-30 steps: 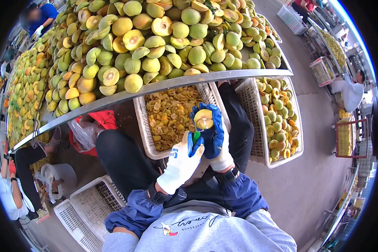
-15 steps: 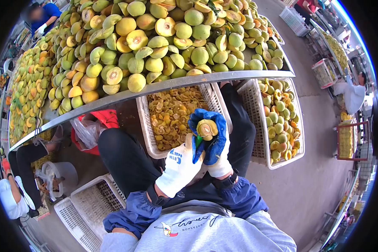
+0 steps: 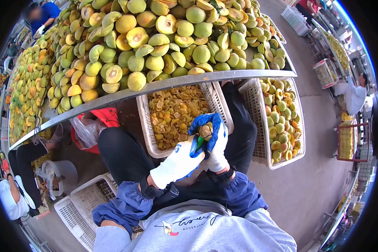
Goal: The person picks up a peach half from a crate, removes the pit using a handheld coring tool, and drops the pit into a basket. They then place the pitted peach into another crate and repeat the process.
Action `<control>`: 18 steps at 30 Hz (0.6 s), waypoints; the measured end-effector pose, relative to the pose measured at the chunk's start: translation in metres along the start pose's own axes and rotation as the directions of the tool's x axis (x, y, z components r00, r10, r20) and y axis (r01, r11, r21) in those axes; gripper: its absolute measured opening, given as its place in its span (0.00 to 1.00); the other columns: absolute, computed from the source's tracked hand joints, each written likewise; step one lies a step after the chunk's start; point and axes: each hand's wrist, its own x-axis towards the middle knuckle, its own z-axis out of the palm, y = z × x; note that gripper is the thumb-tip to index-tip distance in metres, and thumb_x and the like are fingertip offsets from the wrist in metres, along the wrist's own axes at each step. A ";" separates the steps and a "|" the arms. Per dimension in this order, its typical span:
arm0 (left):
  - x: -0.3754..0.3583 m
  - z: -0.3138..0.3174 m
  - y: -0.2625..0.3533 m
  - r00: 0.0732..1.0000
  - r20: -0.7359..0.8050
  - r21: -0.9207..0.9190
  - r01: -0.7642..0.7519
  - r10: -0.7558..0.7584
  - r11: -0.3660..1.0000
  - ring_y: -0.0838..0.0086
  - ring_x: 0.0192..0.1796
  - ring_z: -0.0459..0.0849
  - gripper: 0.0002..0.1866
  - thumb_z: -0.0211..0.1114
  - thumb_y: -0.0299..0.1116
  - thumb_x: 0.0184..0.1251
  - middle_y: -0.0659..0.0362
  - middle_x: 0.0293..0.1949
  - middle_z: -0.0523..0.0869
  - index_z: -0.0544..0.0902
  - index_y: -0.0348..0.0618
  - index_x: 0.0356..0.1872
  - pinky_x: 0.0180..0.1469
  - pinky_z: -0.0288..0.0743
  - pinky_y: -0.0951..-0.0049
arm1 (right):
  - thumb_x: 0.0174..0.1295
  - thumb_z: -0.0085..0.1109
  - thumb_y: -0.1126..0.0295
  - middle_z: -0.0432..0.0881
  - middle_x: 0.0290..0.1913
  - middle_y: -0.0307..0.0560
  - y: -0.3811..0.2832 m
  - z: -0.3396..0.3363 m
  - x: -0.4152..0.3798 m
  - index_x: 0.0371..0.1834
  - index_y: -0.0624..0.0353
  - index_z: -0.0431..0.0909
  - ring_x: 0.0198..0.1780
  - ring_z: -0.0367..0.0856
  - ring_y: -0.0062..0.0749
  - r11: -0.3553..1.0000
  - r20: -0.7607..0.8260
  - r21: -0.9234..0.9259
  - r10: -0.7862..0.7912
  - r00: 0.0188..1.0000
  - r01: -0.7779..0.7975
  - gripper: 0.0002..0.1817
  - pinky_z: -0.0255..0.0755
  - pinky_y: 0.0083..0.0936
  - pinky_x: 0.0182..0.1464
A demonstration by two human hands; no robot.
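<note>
My right hand (image 3: 215, 138), in a white glove with a blue coated palm, is closed around a peach half (image 3: 206, 131), whose brownish cut side or pit faces up. My left hand (image 3: 182, 159), in the same kind of glove, is closed on a green-handled tool (image 3: 200, 142) pressed close against the fruit. The tool's working end is hidden by the fruit and fingers. Both hands meet above my lap, at the near edge of a white crate (image 3: 143, 126) holding yellowish fruit scraps (image 3: 176, 111).
A metal-edged table (image 3: 176, 85) heaped with peach halves (image 3: 155, 63) spans the front. Right of my leg stands a crate (image 3: 256, 122) of peach halves. To the left are a red bag (image 3: 107, 115), a bucket (image 3: 67, 176) and a crate (image 3: 77, 218). Co-workers (image 3: 44, 17) sit around.
Both hands have moved slightly down toward me, and the peach half has turned in my right hand. My left wrist has shifted left and my fingers now cover more of the fruit.
</note>
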 end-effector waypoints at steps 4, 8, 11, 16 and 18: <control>0.000 -0.007 0.003 0.963 -0.074 0.437 -0.204 0.261 0.876 0.53 0.33 0.80 0.10 0.63 0.34 0.63 0.48 0.29 0.79 0.78 0.38 0.39 0.33 0.74 0.56 | 0.76 0.41 0.50 0.81 0.33 0.48 -0.004 0.002 0.006 0.34 0.62 0.76 0.34 0.81 0.33 0.963 0.041 0.201 0.177 0.983 -0.182 0.26 0.77 0.29 0.41; 0.005 -0.004 -0.001 0.949 -0.174 0.502 -0.145 0.263 0.853 0.53 0.28 0.82 0.18 0.65 0.37 0.62 0.49 0.25 0.81 0.77 0.35 0.48 0.30 0.75 0.57 | 0.77 0.39 0.50 0.80 0.35 0.47 -0.013 0.014 0.009 0.36 0.62 0.75 0.37 0.81 0.34 0.986 0.022 0.152 0.066 0.998 -0.068 0.25 0.76 0.30 0.46; 0.006 -0.010 0.013 0.959 -0.237 0.425 -0.043 0.157 0.904 0.51 0.28 0.81 0.22 0.65 0.35 0.62 0.47 0.26 0.80 0.74 0.33 0.53 0.30 0.74 0.56 | 0.77 0.39 0.50 0.80 0.35 0.47 -0.024 0.020 0.009 0.36 0.61 0.74 0.37 0.81 0.34 0.987 0.053 0.151 0.038 0.998 -0.046 0.25 0.76 0.30 0.46; 0.004 -0.009 0.013 0.971 -0.221 0.406 0.004 0.094 0.914 0.54 0.27 0.82 0.26 0.66 0.38 0.62 0.48 0.24 0.81 0.73 0.30 0.56 0.29 0.76 0.58 | 0.78 0.39 0.51 0.80 0.35 0.47 -0.023 0.025 0.005 0.36 0.62 0.74 0.37 0.81 0.33 0.968 0.000 0.244 0.065 0.998 -0.063 0.24 0.76 0.30 0.46; -0.002 -0.009 0.011 0.939 -0.219 0.514 -0.119 0.264 0.849 0.54 0.29 0.82 0.25 0.65 0.37 0.63 0.47 0.25 0.80 0.73 0.30 0.55 0.31 0.76 0.59 | 0.78 0.39 0.52 0.80 0.35 0.47 -0.022 0.024 0.003 0.36 0.62 0.74 0.37 0.81 0.33 0.974 -0.016 0.221 0.050 0.999 -0.045 0.24 0.76 0.30 0.46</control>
